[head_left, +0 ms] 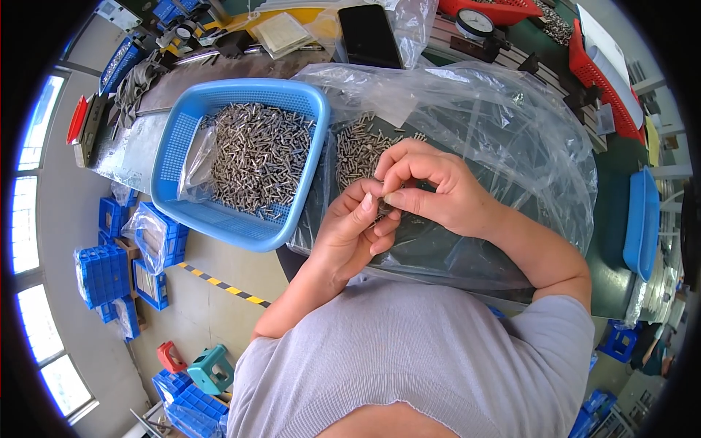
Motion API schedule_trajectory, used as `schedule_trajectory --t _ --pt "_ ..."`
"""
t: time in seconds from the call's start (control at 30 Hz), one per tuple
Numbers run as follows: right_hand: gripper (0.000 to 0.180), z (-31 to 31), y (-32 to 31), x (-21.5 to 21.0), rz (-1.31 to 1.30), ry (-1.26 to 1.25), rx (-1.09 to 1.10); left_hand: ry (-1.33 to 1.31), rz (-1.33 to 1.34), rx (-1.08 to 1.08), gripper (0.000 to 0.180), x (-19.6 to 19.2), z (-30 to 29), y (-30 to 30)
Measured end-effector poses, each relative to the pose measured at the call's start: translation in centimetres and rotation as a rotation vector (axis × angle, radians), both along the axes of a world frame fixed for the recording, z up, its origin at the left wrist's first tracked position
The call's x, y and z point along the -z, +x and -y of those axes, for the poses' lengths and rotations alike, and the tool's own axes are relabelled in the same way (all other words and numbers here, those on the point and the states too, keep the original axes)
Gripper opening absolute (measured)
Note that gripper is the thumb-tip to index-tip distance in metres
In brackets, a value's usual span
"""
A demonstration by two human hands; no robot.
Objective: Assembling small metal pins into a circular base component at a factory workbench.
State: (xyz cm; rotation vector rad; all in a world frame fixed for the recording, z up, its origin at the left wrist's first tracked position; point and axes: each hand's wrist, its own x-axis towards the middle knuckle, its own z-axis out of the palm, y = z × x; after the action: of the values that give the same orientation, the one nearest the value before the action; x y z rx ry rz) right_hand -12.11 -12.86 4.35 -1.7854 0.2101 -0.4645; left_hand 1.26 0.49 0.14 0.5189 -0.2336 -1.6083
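**A:** Head view, biggest thing first: the clear plastic bag (504,146) spreads over the dark bench in front of you, crumpled and open, with a loose heap of screws (358,150) lying on it just left of your hands.

**B:** And to the left of that?

**A:** The blue basket (175,146) sits touching the bag's left edge. It holds a larger pile of screws (259,157) on a plastic liner. Those screws lie every which way, with no shared direction.

**B:** Where are your hands?

**A:** Both are raised together above the bag, near your chest. Your left hand (350,233) has its fingers curled, thumb and forefinger pinched at the tip. Your right hand (438,186) comes in from the right, fingers bent, its thumb and forefinger meeting the left ones at the same spot.

**B:** What are you pinching?

**A:** A small dark metal part (384,206), gripped between the fingertips of both hands. Only a sliver shows.

**B:** Which way does it point?

**A:** You cannot tell from here. The fingertips cover most of it, so its long axis and its ends stay hidden.

**B:** Anything smaller nearby?

**A:** A black phone (369,35) lies flat at the far edge of the bench, well apart from your hands.
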Motion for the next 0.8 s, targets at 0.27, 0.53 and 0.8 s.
schedule_trajectory --t 0.27,0.53,0.8 --pt "0.01 -0.3 0.2 0.2 0.103 -0.278 0.042 0.001 -0.032 -0.003 0.023 0.1 -0.2 0.2" --pt "0.013 -0.2 0.0 -0.5 0.136 -0.436 0.128 0.019 -0.006 -0.013 0.027 -0.1 -0.1 0.1" --pt "0.018 0.4 0.3 0.1 0.06 -0.24 -0.05 0.018 0.053 0.068 0.034 -0.1 0.0 0.3"
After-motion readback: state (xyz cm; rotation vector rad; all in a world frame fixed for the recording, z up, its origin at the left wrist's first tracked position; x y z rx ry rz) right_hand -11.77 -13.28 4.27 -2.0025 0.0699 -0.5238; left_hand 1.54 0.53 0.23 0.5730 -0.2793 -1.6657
